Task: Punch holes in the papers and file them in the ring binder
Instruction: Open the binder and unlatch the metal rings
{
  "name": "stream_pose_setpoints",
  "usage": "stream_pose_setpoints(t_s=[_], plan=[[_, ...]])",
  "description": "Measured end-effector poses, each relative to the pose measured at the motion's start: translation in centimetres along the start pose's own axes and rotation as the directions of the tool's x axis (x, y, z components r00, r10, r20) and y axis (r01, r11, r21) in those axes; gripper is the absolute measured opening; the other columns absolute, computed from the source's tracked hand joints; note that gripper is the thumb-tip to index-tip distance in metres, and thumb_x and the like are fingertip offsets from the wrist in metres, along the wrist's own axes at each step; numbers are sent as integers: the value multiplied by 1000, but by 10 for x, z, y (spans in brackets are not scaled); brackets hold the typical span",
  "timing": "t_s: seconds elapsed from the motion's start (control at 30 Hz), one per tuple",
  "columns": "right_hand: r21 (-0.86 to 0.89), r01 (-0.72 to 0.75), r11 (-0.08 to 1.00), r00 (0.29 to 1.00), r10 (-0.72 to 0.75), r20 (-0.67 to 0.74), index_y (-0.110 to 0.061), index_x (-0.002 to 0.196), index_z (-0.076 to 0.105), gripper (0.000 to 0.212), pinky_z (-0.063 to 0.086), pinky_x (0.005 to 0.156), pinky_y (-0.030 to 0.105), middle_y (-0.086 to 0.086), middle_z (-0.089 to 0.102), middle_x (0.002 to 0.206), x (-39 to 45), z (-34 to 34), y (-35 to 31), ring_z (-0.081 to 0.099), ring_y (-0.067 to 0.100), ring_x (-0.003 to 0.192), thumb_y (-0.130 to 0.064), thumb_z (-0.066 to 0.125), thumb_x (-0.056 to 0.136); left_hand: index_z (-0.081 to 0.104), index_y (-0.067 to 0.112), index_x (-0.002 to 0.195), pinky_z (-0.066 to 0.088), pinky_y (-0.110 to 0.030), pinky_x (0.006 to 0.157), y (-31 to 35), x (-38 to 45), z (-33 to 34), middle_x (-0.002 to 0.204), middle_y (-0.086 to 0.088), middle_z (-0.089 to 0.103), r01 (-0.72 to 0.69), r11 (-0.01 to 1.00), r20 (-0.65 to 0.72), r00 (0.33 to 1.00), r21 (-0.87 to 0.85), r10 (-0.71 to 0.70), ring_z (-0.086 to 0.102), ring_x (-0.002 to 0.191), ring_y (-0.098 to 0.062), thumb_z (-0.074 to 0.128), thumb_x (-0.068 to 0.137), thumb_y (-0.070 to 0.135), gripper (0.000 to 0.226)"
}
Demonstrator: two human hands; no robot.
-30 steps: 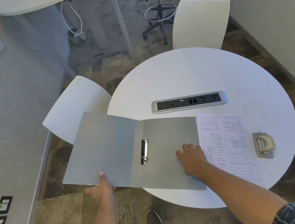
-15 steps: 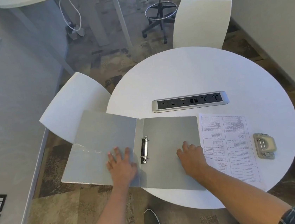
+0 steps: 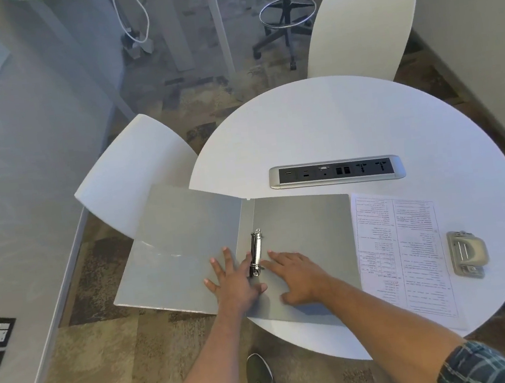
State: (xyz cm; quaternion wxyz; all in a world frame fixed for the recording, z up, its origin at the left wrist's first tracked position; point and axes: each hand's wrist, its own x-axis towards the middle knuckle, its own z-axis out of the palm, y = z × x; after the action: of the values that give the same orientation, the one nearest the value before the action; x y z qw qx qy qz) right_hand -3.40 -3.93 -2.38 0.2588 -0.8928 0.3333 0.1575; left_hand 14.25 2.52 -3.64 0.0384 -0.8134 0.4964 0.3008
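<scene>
A grey ring binder lies open on the left part of the round white table, its left cover hanging past the table's edge. Its metal ring mechanism runs along the spine. My left hand lies flat with spread fingers just left of the rings, one finger touching the mechanism. My right hand rests flat on the right cover, fingertips beside the rings. A printed paper sheet lies to the binder's right. A beige hole punch sits right of the paper.
A silver power and socket strip is set into the table behind the binder. White chairs stand at the left and at the far side. My shoe shows on the carpet below the table's edge.
My left hand moved from the left cover's front edge onto the cover, then right to the rings. My right hand slid left from the right cover's edge to the rings.
</scene>
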Motion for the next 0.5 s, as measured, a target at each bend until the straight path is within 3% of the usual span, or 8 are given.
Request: stream_pose_setpoints(t_s=[0.2, 0.33, 0.4, 0.5], plan=[[122, -48, 991, 998, 42, 49, -31, 164, -1, 102, 9, 120, 71, 5, 7, 172, 16, 0, -21, 8, 22, 159, -32, 67, 87, 11, 44, 160, -4, -78, 113, -1, -1, 11, 170, 8, -17, -55, 998, -36, 998, 24, 56, -25, 153, -38, 66, 91, 51, 88], [222, -72, 972, 996, 59, 64, -22, 161, 16, 88, 8, 120, 69, 4, 16, 171, 17, -10, -21, 16, 21, 158, -31, 66, 90, 30, 44, 150, -9, -78, 113, -10, -3, 17, 169, 16, -3, -119, 976, -79, 991, -185, 106, -21, 155, -32, 77, 86, 33, 80], [246, -94, 965, 994, 79, 70, -21, 158, 24, 82, 11, 121, 67, 4, 25, 169, 18, -11, -21, 27, 24, 154, -36, 66, 90, 40, 40, 139, -1, -78, 114, -13, -3, 18, 170, 14, -1, -129, 957, -85, 990, -259, 111, -18, 156, -32, 78, 84, 25, 68], [269, -128, 955, 991, 109, 83, -25, 150, 33, 75, 17, 120, 66, 3, 43, 159, 25, -8, -17, 45, 29, 143, -47, 67, 87, 47, 38, 124, -8, -78, 112, -12, -1, 13, 170, 17, -4, -106, 950, -34, 994, -294, 101, -20, 155, -33, 75, 85, 16, 52]])
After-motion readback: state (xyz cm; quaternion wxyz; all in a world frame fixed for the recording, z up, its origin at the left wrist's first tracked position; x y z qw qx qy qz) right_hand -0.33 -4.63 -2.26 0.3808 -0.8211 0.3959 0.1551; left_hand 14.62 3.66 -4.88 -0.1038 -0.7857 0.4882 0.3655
